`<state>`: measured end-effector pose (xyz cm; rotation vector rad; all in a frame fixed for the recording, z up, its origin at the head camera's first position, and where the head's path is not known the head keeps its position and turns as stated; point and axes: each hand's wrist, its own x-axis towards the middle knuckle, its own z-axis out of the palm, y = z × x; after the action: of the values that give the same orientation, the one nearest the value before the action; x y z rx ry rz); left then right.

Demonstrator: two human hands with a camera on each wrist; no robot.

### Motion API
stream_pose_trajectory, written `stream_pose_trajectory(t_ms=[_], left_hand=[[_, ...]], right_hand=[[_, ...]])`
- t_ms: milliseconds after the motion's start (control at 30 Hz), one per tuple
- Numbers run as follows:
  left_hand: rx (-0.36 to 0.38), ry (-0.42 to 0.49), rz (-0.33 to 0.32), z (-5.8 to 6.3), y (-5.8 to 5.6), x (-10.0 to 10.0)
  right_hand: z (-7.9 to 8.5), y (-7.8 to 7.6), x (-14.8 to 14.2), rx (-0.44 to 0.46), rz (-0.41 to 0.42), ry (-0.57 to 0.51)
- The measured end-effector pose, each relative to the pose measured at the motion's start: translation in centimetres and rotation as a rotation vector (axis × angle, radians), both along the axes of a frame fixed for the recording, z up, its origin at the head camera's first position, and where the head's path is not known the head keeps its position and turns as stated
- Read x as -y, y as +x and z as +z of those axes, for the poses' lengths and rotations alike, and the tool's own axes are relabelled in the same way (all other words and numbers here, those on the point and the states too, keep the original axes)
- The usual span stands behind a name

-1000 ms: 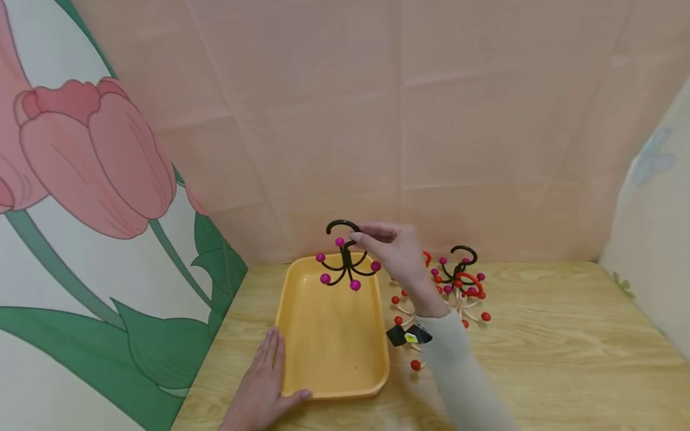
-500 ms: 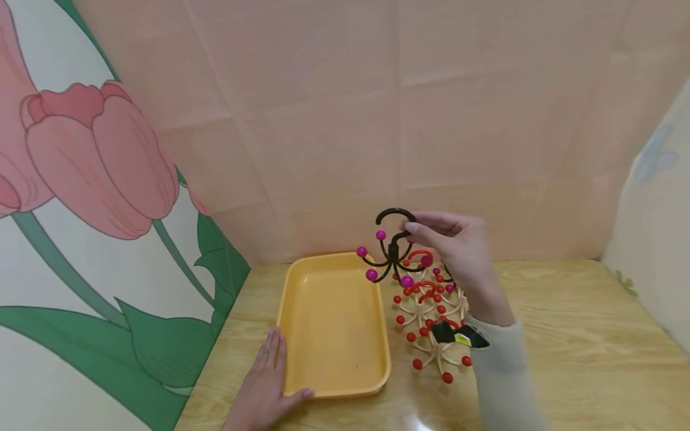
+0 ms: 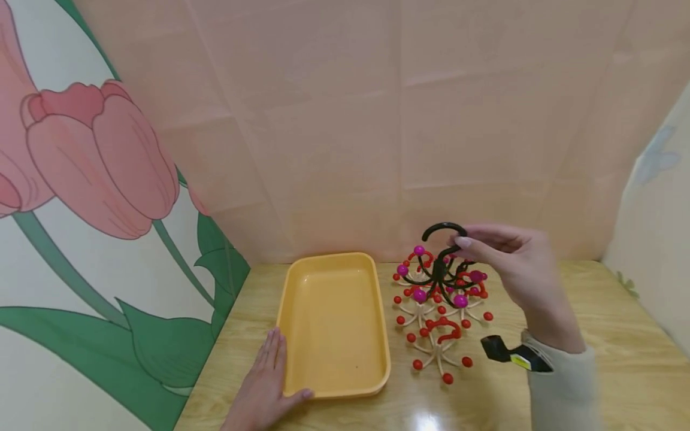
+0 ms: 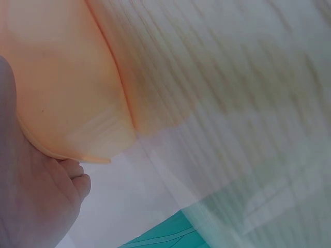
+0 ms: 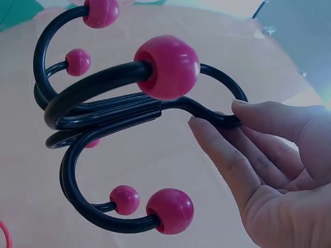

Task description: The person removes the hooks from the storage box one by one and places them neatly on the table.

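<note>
My right hand point(image 3: 517, 263) pinches the hook of a black multi-arm hanger point(image 3: 439, 272) between thumb and fingertips. The hanger, with magenta balls point(image 5: 168, 67) on its curved arms, is held hook upward and overlaps a cluster of hangers in the head view. Against the left side of a yellow tray point(image 3: 334, 335) lies my left hand point(image 3: 259, 386), fingers straight along the wall and thumb out at the near corner. Cream hangers point(image 3: 437, 353) with red balls and red hooks stand in a group right of the tray. A second black hanger there is partly hidden behind the held one.
The tray and hangers are on a wood-grain table point(image 3: 539, 311). Behind the table hangs a creased pinkish backdrop point(image 3: 334, 120). A panel with painted tulips point(image 3: 97, 155) borders the left side, a pale panel point(image 3: 657, 227) the right.
My right hand has carried the black hanger rightward, from above the tray to over the hanger group. More of the cream hangers now show. The left hand stays at the tray.
</note>
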<state>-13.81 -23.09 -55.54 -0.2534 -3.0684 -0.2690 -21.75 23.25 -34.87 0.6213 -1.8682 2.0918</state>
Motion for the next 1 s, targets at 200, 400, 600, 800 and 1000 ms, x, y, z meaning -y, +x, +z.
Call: stream_pose_trajectory(t_ms=[200, 400, 600, 800, 1000], left_hand=[[-0.058, 0.001, -0.027, -0.2, 0.0, 0.2], [-0.071, 0.004, -0.036, -0.3, 0.1, 0.2], [-0.051, 0.004, -0.037, -0.4, 0.2, 0.5], [-0.071, 0.005, -0.043, -0.4, 0.3, 0.7], [-0.054, 0.015, -0.032, -0.3, 0.2, 0.7]], right_hand=[[-1.2, 1.1, -2.3, 0.009, 0.016, -0.066], [-3.2, 2.3, -4.8, 0.108, -0.013, -0.053], [-5.8, 3.4, -6.7, 0.21, -0.106, 0.062], [-7.8, 3.9, -7.9, 0.214, -0.098, 0.018], [-10.0, 4.5, -8.4, 0.269, -0.14, 0.111]])
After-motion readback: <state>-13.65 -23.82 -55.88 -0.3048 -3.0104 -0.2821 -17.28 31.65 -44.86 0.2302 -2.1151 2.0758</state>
